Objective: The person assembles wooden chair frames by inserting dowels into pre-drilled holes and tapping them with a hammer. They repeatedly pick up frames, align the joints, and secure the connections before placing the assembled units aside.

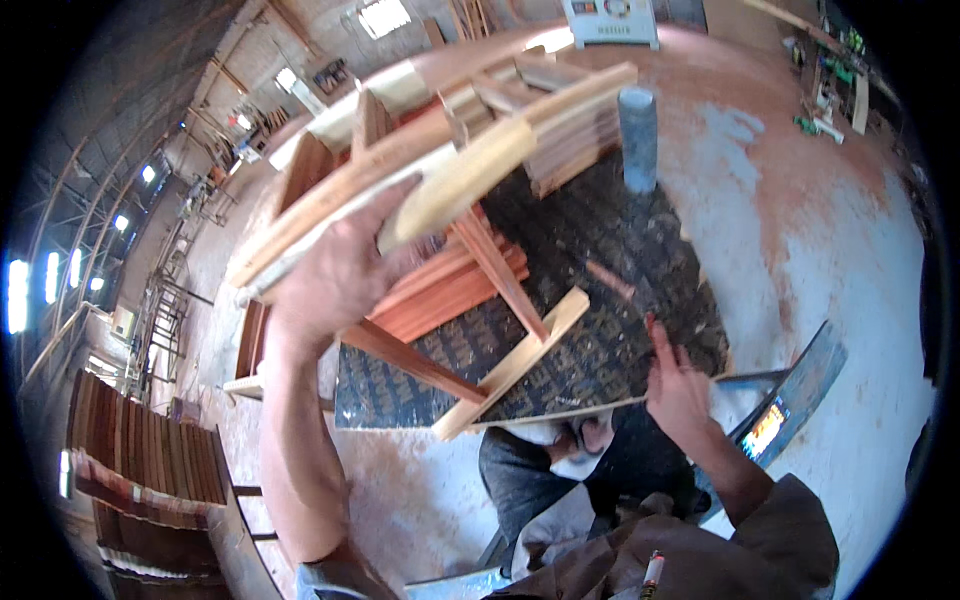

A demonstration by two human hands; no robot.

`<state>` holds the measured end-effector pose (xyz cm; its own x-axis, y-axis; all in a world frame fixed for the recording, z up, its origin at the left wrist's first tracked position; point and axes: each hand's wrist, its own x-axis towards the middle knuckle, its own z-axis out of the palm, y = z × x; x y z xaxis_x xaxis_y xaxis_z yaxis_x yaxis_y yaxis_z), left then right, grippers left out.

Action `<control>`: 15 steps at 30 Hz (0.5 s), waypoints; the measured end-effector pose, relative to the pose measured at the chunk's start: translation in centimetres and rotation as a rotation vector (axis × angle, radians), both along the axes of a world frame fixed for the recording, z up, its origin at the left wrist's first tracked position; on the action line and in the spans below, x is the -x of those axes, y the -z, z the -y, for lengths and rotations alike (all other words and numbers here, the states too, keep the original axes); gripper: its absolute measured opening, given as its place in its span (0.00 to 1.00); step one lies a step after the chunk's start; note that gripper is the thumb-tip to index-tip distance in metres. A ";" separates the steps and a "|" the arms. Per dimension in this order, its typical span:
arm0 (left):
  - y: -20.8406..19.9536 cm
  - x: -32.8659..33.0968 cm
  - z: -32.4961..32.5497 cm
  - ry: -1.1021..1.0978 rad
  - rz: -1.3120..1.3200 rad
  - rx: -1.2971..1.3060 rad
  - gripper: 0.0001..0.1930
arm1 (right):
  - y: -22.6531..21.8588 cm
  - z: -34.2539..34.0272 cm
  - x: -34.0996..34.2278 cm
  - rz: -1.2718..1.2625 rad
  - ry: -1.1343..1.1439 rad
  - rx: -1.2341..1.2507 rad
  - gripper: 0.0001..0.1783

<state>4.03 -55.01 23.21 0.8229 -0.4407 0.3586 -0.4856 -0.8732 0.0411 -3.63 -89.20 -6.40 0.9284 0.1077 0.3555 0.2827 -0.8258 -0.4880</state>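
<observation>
In my left hand is a small wooden frame, gripped by its upper pale bar. Two reddish slats run from that bar down to a lower pale bar, which lies across the near edge of the dark board. My right hand is over the board's right front edge, forefinger stretched out and fingers apart. Its fingertip looks reddish; I see nothing clearly held there. A short brown stick lies just beyond it on the dark printed board.
Reddish slats are stacked on the board, with larger wooden frame parts behind. A blue-grey cylinder stands at the far right corner. More stacked wood is at the lower left. A lit phone lies at right.
</observation>
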 end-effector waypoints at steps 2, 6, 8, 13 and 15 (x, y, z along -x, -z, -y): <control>-0.8 1.0 0.8 -0.133 -0.125 0.070 0.29 | 0.9 -0.5 -2.0 -0.067 0.024 0.099 0.42; -1.8 2.9 1.8 -0.182 -0.387 0.125 0.25 | -2.9 -1.4 -1.0 0.340 -0.051 0.276 0.40; -2.9 3.7 3.9 -0.186 -0.655 0.150 0.27 | -5.0 -0.6 -0.9 0.289 -0.235 -0.125 0.36; -2.8 9.4 8.5 0.011 -1.083 0.258 0.34 | -15.3 -0.3 1.9 -0.613 -0.542 -1.145 0.36; -0.6 12.1 10.4 0.254 -1.004 0.285 0.41 | -14.4 0.5 3.2 -0.694 -0.607 -1.202 0.40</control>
<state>-8.06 -65.40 23.77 0.6945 -0.6474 -0.3139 -0.2821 -0.6464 0.7089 -6.81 -89.74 8.01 0.8669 0.4974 0.0322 -0.1386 0.3027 -0.9429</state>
